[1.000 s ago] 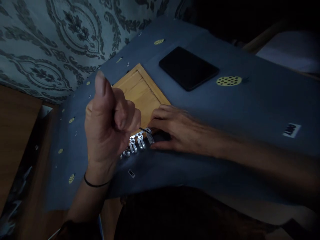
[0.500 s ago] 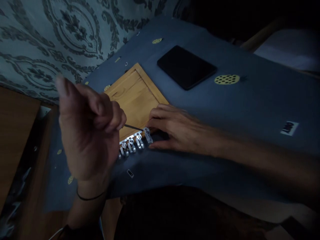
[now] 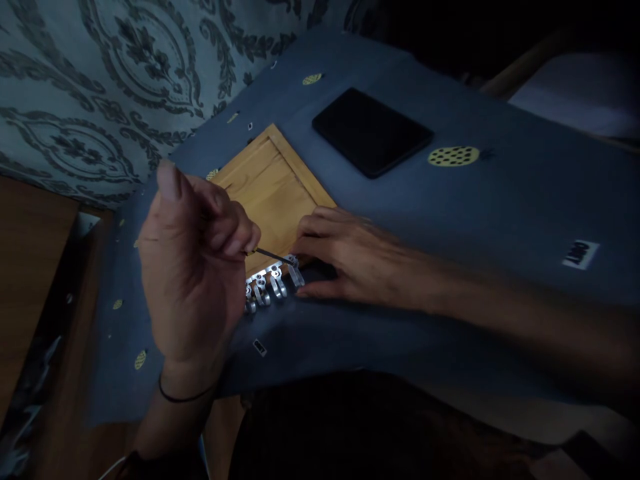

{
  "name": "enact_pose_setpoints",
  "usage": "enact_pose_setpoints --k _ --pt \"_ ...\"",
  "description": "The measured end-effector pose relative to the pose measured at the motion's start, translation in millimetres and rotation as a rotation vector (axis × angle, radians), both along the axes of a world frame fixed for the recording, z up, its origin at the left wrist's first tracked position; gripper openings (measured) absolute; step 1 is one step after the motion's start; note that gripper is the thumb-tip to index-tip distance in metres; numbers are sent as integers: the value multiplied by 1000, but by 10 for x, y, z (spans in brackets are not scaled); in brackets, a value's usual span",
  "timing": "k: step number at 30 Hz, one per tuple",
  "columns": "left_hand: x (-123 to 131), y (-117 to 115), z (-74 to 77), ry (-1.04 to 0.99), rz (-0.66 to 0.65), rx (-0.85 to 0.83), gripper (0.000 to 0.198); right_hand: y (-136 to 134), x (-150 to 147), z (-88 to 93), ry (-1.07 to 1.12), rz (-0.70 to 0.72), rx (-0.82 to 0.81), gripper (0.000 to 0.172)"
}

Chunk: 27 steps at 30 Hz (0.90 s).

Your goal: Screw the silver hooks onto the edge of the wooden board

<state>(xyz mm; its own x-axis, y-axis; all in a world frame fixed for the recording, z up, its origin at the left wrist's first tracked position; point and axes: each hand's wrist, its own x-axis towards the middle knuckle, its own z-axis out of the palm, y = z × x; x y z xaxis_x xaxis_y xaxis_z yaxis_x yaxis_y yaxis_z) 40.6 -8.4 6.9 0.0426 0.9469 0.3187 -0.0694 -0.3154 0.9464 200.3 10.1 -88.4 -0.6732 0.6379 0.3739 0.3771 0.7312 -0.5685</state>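
Note:
My left hand [image 3: 197, 267], with a thin dark band at its wrist, is closed round a screwdriver [image 3: 273, 255], its handle mostly hidden by the fingers. The shaft slants down to the right, its tip at the end hook of a silver metal hook rail [image 3: 260, 280]. This rail lies along the near edge of a framed wooden board [image 3: 280, 180]. My right hand [image 3: 350, 257] is closed over the board's near right corner, fingers on top and thumb below, pinching the rail's end hook. The rail's left end is hidden behind my left hand.
A black tablet-like slab [image 3: 373, 132] lies beyond the board on a dark blue tablecloth [image 3: 500, 227] printed with pineapples. A patterned curtain or wall covering [image 3: 100, 87] borders the table at the left. Wooden furniture [image 3: 35, 267] stands at the lower left.
My left hand has shifted slightly to the right and rolled a little, with its thumb lower and further right. The screwdriver tip stays at the end hook. My right hand holds its place.

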Motion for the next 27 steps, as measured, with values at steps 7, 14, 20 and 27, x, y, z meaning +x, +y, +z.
enact_pose_setpoints --k 7,14,20,27 --pt "43 -21 -19 -18 68 -27 44 4 -1 -1 -3 -4 13 35" --pt "32 -45 -17 -8 100 -28 35 8 2 0 -6 -3 7 36" --pt "5 -152 -20 0 95 -34 31 11 -2 -4 0 5 17 38" --pt "5 -183 -83 62 87 72 29 3 0 11 14 3 4 35"
